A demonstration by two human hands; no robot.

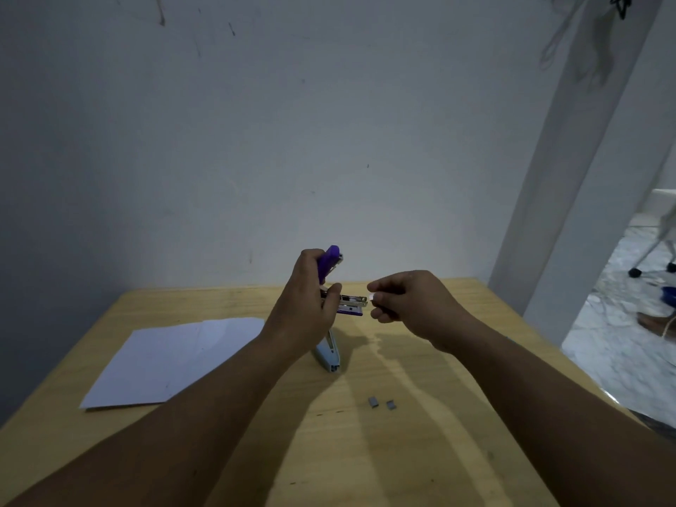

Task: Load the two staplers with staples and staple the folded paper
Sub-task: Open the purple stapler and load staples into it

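Above the wooden table [420,451], the left hand [305,309] grips a purple stapler [331,263], hinged wide open: its top cover points to 12 o'clock, its metal staple channel [353,301] to 3 o'clock. The right hand [409,303], just beside the channel's tip, pinches a small pale strip of staples [371,296] between thumb and fingers. A light blue stapler [328,354] lies on the table below the left wrist. Folded white paper [168,360] sits at 9 o'clock; two small staple pieces [381,403] lie at 5 o'clock
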